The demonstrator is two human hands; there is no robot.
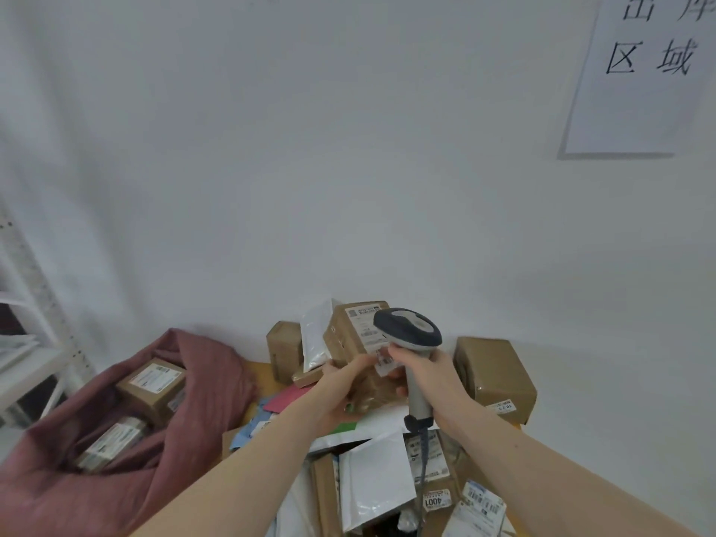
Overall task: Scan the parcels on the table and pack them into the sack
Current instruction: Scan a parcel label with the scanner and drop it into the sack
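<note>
From the head camera, the left hand [341, 385] grips a brown cardboard parcel [360, 343] from below and from its left side, thumb laid along the near edge and fingers curled under it, lifting it above the heap at mid-scene. The parcel is a small kraft box tilted back toward the wall, with a white shipping label [366, 327] on its upper face carrying a square code, barcodes and fine print too small to read. The right hand [422, 377] has its fingers wrapped round the pale grey handle of a barcode scanner [408, 331], whose dark grey head points left at the label, just beside it; a coiled cable [424, 455] hangs from the handle's base. Below the hands, the wooden tabletop [257, 375] carries a jumble of white poly mailers [376, 482], brown boxes and a pink envelope [288, 399]; one near label reads "4001" [433, 501]. To the right stands a larger brown box [494, 375] with a sticker showing "10 2 5". At the left, a dusty-red fabric sack [186, 401] gapes open with two labelled parcels [153, 383] inside. A white metal shelf [35, 343] stands at the far left. On the wall at upper right hangs a paper sign [643, 91] printed with "区域" under partly cropped characters.
</note>
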